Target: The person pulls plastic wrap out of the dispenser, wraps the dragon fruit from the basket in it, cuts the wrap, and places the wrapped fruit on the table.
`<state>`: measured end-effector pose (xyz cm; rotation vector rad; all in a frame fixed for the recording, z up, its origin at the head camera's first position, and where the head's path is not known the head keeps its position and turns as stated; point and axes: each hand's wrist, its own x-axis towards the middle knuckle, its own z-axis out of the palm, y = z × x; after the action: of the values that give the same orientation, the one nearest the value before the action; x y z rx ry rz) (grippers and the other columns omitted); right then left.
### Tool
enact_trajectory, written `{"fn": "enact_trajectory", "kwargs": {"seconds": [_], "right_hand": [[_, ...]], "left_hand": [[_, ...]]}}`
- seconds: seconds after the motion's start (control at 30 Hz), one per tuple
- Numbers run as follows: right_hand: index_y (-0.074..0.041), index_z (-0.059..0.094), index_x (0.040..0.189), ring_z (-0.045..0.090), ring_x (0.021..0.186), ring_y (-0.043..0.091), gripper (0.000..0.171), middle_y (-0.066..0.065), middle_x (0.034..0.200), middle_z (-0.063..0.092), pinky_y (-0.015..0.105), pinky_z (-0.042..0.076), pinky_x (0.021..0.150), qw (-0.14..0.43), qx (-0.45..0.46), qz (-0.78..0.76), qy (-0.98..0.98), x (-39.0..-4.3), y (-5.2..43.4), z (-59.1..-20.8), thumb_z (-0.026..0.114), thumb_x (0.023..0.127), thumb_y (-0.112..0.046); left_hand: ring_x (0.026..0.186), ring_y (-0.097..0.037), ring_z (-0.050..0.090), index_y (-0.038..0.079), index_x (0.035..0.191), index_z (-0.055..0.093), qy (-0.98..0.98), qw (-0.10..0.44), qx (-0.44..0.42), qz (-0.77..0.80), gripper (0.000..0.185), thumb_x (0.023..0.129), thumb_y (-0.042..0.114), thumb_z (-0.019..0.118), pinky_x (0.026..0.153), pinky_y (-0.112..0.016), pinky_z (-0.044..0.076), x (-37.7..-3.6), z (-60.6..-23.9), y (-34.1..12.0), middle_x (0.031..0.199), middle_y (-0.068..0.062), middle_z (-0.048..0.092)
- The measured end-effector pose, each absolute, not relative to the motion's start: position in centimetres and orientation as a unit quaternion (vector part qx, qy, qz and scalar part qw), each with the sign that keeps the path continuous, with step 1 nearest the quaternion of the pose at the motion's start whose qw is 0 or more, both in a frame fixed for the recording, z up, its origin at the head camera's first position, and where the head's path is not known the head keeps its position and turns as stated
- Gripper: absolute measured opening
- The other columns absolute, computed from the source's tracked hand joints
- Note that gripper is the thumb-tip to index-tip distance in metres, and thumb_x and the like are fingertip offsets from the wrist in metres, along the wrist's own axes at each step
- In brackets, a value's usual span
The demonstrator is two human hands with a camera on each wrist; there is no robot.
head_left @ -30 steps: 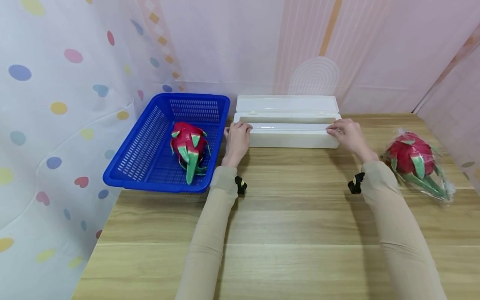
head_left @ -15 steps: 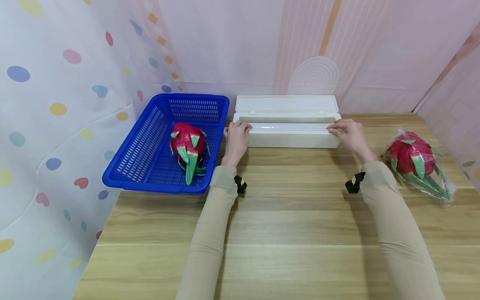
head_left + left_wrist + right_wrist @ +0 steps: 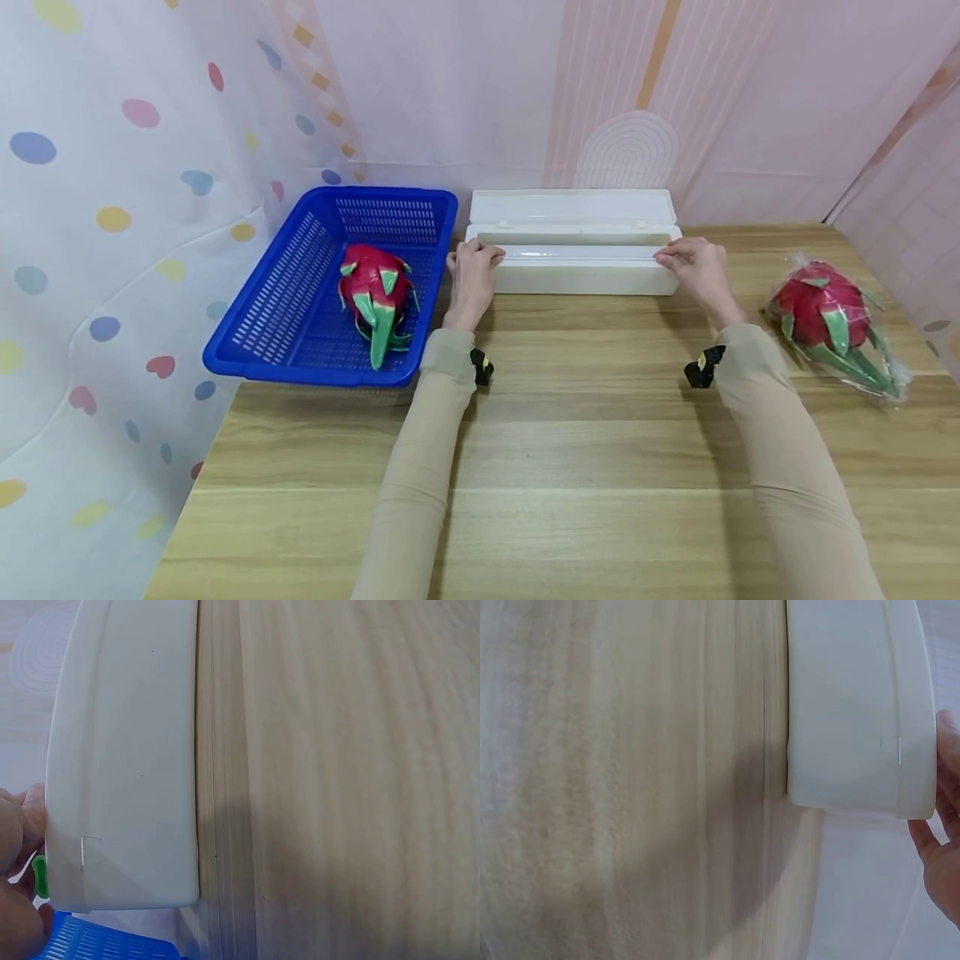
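A long white cling film dispenser box (image 3: 588, 279) stands at the back of the table with its lid (image 3: 573, 207) raised. Glossy clear film (image 3: 562, 252) lies along its front top edge. My left hand (image 3: 472, 279) pinches at the left end of this edge, fingertips on the film. At the right end, my right hand (image 3: 697, 268) pinches likewise with thumb and fingers. In the left wrist view, a small green piece (image 3: 40, 876) shows between the left fingers and the box. The right wrist view shows right fingers (image 3: 946, 742) behind the box's corner; their tips are hidden.
Left of the box, a blue plastic basket (image 3: 258, 367) holds a red dragon fruit (image 3: 378, 287) with green scales. Another dragon fruit (image 3: 821, 308), wrapped in clear film, lies on the wooden table (image 3: 585, 450) at the right. A patterned curtain (image 3: 480, 92) hangs close behind.
The right forearm has shifted slightly left. Both hands stay at the ends of the box, and the box, basket and fruits stand as before.
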<state>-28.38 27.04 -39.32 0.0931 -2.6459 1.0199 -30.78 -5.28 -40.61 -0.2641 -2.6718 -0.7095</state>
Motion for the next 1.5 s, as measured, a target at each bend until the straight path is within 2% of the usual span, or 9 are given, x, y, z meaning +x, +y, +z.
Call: {"fn": "enact_trajectory", "kwargs": {"seconds": [0.2, 0.43, 0.67, 0.87, 0.97, 1.07, 1.2, 1.37, 1.5], "right_hand": [[0.006, 0.071, 0.097, 0.062, 0.099, 0.035, 0.021, 0.026, 0.105, 0.068, 0.038, 0.047, 0.081, 0.152, 0.019, 0.361, -0.920, -28.4, 27.1, -39.3, 0.063, 0.092, -0.012], [0.007, 0.067, 0.101, 0.056, 0.113, 0.037, 0.019, 0.029, 0.111, 0.063, 0.049, 0.044, 0.099, 0.087, 0.067, 0.389, -0.915, -28.2, 28.1, -38.7, 0.060, 0.093, -0.007], [0.002, 0.072, 0.097, 0.048, 0.076, 0.001, 0.015, 0.024, 0.103, 0.068, 0.018, 0.036, 0.072, 0.123, 0.068, 0.353, -0.925, -28.4, 28.0, -38.6, 0.061, 0.091, -0.006], [0.002, 0.073, 0.096, 0.041, 0.064, -0.015, 0.015, 0.026, 0.100, 0.069, 0.009, 0.034, 0.061, 0.156, 0.045, 0.354, -0.921, -28.8, 27.6, -39.0, 0.062, 0.091, -0.007], [0.003, 0.073, 0.095, 0.045, 0.065, -0.012, 0.015, 0.025, 0.100, 0.070, 0.008, 0.034, 0.060, 0.170, 0.037, 0.356, -0.918, -28.9, 27.4, -39.1, 0.062, 0.091, -0.006], [0.004, 0.072, 0.095, 0.059, 0.079, 0.006, 0.014, 0.025, 0.101, 0.070, 0.014, 0.039, 0.069, 0.189, 0.037, 0.351, -0.916, -29.0, 27.2, -39.0, 0.062, 0.090, -0.004], [0.004, 0.071, 0.097, 0.059, 0.094, 0.024, 0.015, 0.023, 0.106, 0.069, 0.019, 0.038, 0.075, 0.192, 0.029, 0.360, -0.913, -29.2, 27.0, -38.7, 0.060, 0.092, -0.003], [0.002, 0.071, 0.099, 0.052, 0.079, -0.005, 0.019, 0.023, 0.109, 0.068, 0.008, 0.036, 0.065, 0.174, 0.014, 0.391, -0.904, -29.3, 26.8, -38.3, 0.056, 0.095, -0.010], [0.003, 0.069, 0.099, 0.049, 0.072, -0.016, 0.020, 0.014, 0.097, 0.073, 0.005, 0.039, 0.065, 0.167, 0.019, 0.420, -0.892, -29.3, 26.8, -38.2, 0.055, 0.096, -0.011]], "left_hand": [[0.104, -0.028, 0.054, 0.009, 0.102, 0.072, -0.947, 0.174, -0.093, -0.253, 0.025, 0.097, 0.022, 0.052, 0.103, -0.051, 0.033, -30.8, -40.5, -5.0, 0.105, -0.010, 0.064], [0.102, -0.027, 0.062, 0.009, 0.105, 0.070, -0.948, 0.167, -0.089, -0.256, 0.025, 0.097, 0.022, 0.051, 0.105, -0.050, 0.034, -30.9, -40.4, -5.2, 0.104, -0.008, 0.072], [0.104, -0.027, 0.062, 0.008, 0.109, 0.070, -0.942, 0.167, -0.097, -0.275, 0.023, 0.095, 0.017, 0.054, 0.105, -0.051, 0.033, -31.0, -40.2, -5.4, 0.106, -0.009, 0.073], [0.103, -0.027, 0.064, 0.008, 0.107, 0.072, -0.943, 0.169, -0.088, -0.273, 0.023, 0.094, 0.017, 0.055, 0.105, -0.051, 0.036, -31.1, -39.8, -5.3, 0.106, -0.008, 0.073], [0.101, -0.027, 0.065, 0.009, 0.105, 0.072, -0.942, 0.173, -0.084, -0.274, 0.024, 0.095, 0.020, 0.054, 0.104, -0.050, 0.037, -31.2, -39.9, -5.2, 0.104, -0.008, 0.074], [0.100, -0.026, 0.065, 0.009, 0.105, 0.072, -0.937, 0.181, -0.085, -0.287, 0.024, 0.095, 0.020, 0.054, 0.103, -0.050, 0.037, -31.3, -39.9, -5.2, 0.103, -0.008, 0.074], [0.097, -0.025, 0.067, 0.007, 0.103, 0.073, -0.926, 0.204, -0.097, -0.304, 0.022, 0.095, 0.018, 0.056, 0.097, -0.046, 0.044, -31.4, -39.7, -5.3, 0.102, -0.009, 0.074], [0.093, -0.025, 0.070, 0.004, 0.103, 0.072, -0.921, 0.203, -0.114, -0.312, 0.022, 0.095, 0.016, 0.055, 0.084, -0.035, 0.055, -31.6, -39.2, -5.2, 0.103, -0.011, 0.073], [0.092, -0.026, 0.069, 0.007, 0.105, 0.071, -0.927, 0.181, -0.106, -0.310, 0.024, 0.097, 0.018, 0.052, 0.079, -0.035, 0.056, -31.6, -38.6, -5.2, 0.105, -0.010, 0.073]]}}
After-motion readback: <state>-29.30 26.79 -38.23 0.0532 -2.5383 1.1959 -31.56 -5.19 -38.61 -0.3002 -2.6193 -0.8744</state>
